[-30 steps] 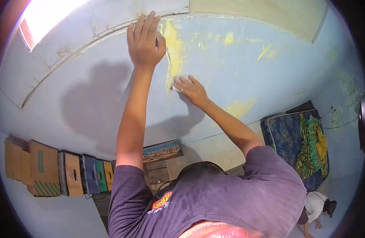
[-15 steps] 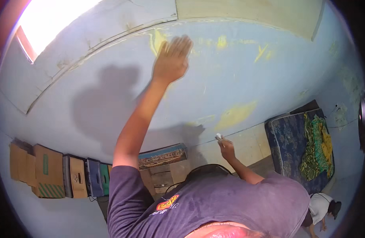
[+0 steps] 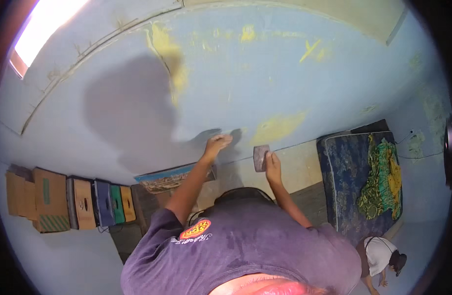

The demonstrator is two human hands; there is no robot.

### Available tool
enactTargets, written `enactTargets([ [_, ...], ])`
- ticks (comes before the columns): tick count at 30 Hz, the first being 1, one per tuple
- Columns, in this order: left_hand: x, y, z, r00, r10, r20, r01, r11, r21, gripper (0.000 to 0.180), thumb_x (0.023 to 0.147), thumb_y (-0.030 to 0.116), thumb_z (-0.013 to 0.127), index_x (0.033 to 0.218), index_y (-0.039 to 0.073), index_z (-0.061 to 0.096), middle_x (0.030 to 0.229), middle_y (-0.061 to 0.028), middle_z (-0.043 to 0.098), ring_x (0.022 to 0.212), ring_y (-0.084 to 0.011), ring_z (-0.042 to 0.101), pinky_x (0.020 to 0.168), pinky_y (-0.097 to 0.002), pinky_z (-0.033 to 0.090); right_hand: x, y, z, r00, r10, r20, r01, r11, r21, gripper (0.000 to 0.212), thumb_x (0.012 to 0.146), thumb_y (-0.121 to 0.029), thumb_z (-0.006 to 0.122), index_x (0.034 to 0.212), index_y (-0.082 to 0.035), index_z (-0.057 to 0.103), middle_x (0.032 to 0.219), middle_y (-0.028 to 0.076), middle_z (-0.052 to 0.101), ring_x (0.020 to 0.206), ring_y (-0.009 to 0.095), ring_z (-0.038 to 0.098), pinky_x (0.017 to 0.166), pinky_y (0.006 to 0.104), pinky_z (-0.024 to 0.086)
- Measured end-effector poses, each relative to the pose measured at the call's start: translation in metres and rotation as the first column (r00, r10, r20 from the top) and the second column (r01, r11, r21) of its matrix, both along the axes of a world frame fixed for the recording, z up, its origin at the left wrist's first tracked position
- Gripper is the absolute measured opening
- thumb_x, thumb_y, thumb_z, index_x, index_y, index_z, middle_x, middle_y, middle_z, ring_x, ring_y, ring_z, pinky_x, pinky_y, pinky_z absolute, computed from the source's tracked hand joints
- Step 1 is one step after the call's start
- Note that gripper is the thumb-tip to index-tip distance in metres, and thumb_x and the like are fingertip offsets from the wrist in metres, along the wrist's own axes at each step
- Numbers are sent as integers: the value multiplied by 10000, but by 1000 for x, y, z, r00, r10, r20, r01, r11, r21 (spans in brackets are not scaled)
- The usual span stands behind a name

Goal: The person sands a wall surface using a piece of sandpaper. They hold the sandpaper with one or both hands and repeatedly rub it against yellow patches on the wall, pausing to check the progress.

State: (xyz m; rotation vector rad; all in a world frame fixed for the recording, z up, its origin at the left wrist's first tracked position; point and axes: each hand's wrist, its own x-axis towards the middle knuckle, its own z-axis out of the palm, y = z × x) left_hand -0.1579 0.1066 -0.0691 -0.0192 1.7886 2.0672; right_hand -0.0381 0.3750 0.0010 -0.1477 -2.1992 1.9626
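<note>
My right hand (image 3: pixel 273 166) grips a small greyish-brown rectangular piece of sandpaper (image 3: pixel 260 158) by its right edge, thumb in front, below a yellow patch on the wall. To its left, my left hand (image 3: pixel 218 146) is raised with fingers stretched out to the right and holding nothing. A gap separates the two hands. Both are before the pale blue wall (image 3: pixel 211 98), which shows yellow bare patches and a thin crack at the upper left. Whether the left fingertips touch the wall I cannot tell.
A blue patterned mattress (image 3: pixel 344 177) with crumpled cloths (image 3: pixel 385 172) stands at the right. Cardboard boxes (image 3: pixel 51 199) and coloured file boxes (image 3: pixel 103 204) line the left, near a long picture panel (image 3: pixel 172 178). Another person (image 3: pixel 380 255) crouches at the lower right.
My left hand has come down from the upper wall to chest height. My right hand has moved slightly left and up, and the sandpaper now faces me broadside. The view has shifted a little.
</note>
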Motion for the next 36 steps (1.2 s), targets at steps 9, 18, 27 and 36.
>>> enactTargets([
  [9, 65, 8, 47, 944, 11, 329, -309, 372, 875, 508, 1095, 444, 468, 671, 167, 434, 523, 43, 346, 455, -124, 318, 472, -317, 313, -32, -19, 67, 942, 307, 133, -226, 877, -424, 260, 1093, -336, 541, 995, -129, 664, 781, -95, 528, 683, 15, 454, 596, 226, 350],
  [18, 103, 45, 131, 964, 26, 263, -207, 694, 689, 654, 1030, 515, 549, 1452, 17, 495, 1364, -117, 605, 1232, -255, 603, 1056, -432, 465, -47, -45, 55, 827, 549, 117, -463, 785, -412, 250, 1094, -256, 553, 1065, -53, 694, 911, -46, 648, 828, 44, 564, 748, 248, 466],
  [27, 87, 56, 124, 892, 441, 100, -441, 797, 413, 269, 1032, 208, 648, 1232, 33, 689, 1106, -40, 723, 973, -131, 689, 868, -317, 560, -95, -32, 60, 768, 639, 46, -630, 767, -122, 168, 1048, -194, 614, 1043, -37, 674, 871, -6, 650, 766, 76, 593, 694, 241, 487],
  [36, 77, 33, 202, 483, 585, -651, -749, 661, 38, 316, 1080, 122, 526, 1335, -16, 653, 1283, -101, 716, 1153, -200, 679, 991, -333, 530, -211, 42, 285, 443, 319, -837, 275, 841, 466, 156, 971, -92, 614, 1082, -31, 704, 1235, 159, 700, 1184, 342, 637, 1019, 431, 461],
])
